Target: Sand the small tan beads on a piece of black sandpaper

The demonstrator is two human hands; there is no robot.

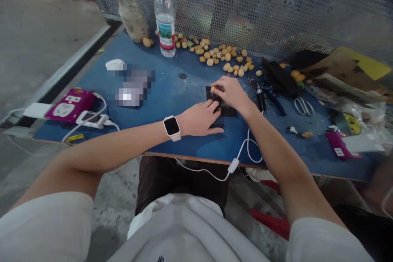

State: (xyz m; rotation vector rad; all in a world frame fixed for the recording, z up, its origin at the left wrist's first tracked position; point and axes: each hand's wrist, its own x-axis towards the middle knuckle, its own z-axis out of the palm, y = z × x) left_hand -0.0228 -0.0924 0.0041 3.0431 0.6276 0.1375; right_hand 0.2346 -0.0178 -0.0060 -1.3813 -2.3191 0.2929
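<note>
A dark, flat sheet (229, 110), looking like sandpaper, lies on the blue tabletop (166, 90) in front of me. My left hand (202, 118) rests on the table with its fingers apart, fingertips pressing the sheet's left side; a watch (172, 126) with a white strap is on that wrist. Over the sheet's upper left corner, my right hand (231, 90) pinches a small yellowish nut (213, 89), mostly covered by the fingers. Whether the nut touches the sheet I cannot tell. Just right of my right hand lies a black pen-shaped tool (260, 98) with a white cable.
Tan nuts (227, 55) are scattered along the back, beside a red-capped bottle (166, 28) and a bag (133, 20). At left are a blurred phone (132, 90) and purple power strip (70, 104). Blue-handled pliers (276, 103), scissors (303, 106) and packaging (337, 73) occupy the right.
</note>
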